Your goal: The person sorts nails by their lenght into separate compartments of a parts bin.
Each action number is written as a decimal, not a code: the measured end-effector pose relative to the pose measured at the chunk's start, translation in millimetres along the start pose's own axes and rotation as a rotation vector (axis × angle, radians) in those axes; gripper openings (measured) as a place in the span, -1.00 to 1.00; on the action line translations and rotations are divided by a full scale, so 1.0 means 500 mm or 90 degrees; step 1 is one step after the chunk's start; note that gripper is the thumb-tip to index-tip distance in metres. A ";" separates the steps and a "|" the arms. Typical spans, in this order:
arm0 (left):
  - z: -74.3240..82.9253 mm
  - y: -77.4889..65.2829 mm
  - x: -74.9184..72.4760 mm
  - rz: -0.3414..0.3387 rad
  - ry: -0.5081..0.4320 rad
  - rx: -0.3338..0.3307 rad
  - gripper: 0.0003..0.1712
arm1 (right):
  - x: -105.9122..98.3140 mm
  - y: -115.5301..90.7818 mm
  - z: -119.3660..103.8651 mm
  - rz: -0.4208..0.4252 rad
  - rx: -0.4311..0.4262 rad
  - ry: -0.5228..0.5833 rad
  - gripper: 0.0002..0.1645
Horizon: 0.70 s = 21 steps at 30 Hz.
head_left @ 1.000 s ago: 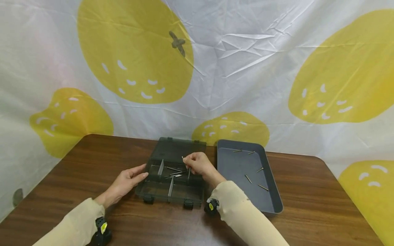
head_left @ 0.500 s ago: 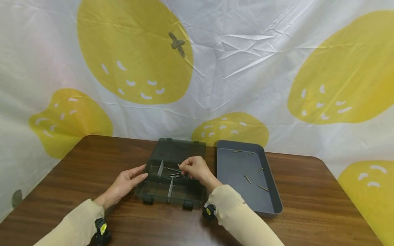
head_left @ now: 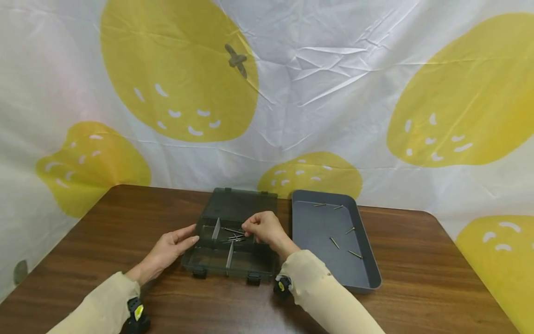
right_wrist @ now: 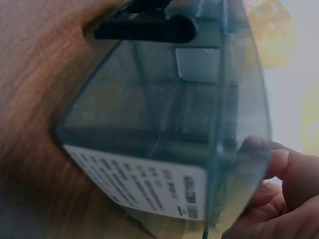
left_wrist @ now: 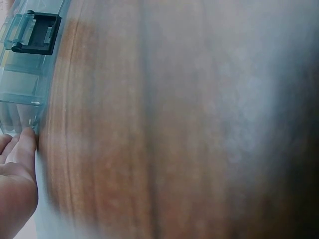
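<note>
The dark translucent organizer box point(head_left: 250, 266) lies with its lid point(head_left: 242, 204) folded back. Several long thin screws point(head_left: 235, 238) are piled in its middle rear compartment. My left hand point(head_left: 164, 253) rests against the box's left side, fingers extended and thumb touching the wall; the left wrist view shows those fingertips at a clear corner. Over the right part of the rear compartments is my right hand point(head_left: 267, 229), thumb and fingers curled close together. No screw shows at its fingertips, and the box wall partly covers them in the right wrist view.
A grey tray point(head_left: 321, 260) stands right of the box, with several loose brass-coloured screws point(head_left: 335, 242) spread over it. Grey dividers point(head_left: 230, 255) separate the box's compartments. Behind the wooden table point(head_left: 421, 269) hangs a lemon-print cloth point(head_left: 292, 116).
My right hand has moved slightly left and down. The screw tip seen earlier at its fingertips is out of sight, and the pile below looks rearranged. My left hand stays at the box.
</note>
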<state>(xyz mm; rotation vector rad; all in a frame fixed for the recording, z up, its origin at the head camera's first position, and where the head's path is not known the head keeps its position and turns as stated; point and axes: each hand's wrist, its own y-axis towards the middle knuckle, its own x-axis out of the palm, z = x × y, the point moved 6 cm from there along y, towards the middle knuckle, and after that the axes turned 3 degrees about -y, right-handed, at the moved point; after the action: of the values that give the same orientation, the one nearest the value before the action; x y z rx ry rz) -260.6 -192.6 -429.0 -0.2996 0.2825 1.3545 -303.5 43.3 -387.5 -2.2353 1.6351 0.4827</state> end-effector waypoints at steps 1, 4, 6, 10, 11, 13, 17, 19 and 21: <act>0.000 0.000 0.000 0.000 -0.001 0.000 -0.24 | -0.002 0.000 0.001 0.004 0.000 0.009 -0.77; -0.002 -0.001 0.001 -0.002 -0.003 -0.001 -0.24 | -0.007 -0.001 0.004 0.012 0.006 0.045 -0.76; -0.003 -0.002 0.001 -0.001 -0.004 -0.002 -0.25 | -0.010 -0.002 0.007 0.017 0.007 0.069 -0.76; -0.004 -0.003 0.003 -0.003 -0.005 -0.004 -0.26 | -0.019 -0.005 0.012 0.033 0.011 0.108 -0.75; -0.004 -0.003 0.003 -0.002 -0.006 -0.004 -0.26 | -0.022 -0.007 0.011 0.040 0.008 0.112 -0.75; -0.004 -0.003 0.004 -0.002 -0.006 -0.005 -0.26 | -0.030 -0.011 0.011 0.053 0.011 0.129 -0.76; -0.002 -0.002 0.003 0.001 -0.008 -0.008 -0.26 | -0.050 -0.022 0.017 0.076 0.025 0.165 -0.76; -0.001 -0.001 0.002 0.001 -0.009 -0.008 -0.26 | -0.062 -0.028 0.024 0.086 0.034 0.184 -0.75; 0.001 0.000 0.001 0.001 -0.009 -0.007 -0.26 | -0.074 -0.034 0.031 0.096 0.039 0.192 -0.75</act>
<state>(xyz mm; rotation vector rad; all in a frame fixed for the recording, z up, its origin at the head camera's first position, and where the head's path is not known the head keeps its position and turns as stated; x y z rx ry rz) -260.5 -191.8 -428.8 -0.2985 0.2640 1.3601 -298.9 86.6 -383.5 -2.2335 1.9484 0.1307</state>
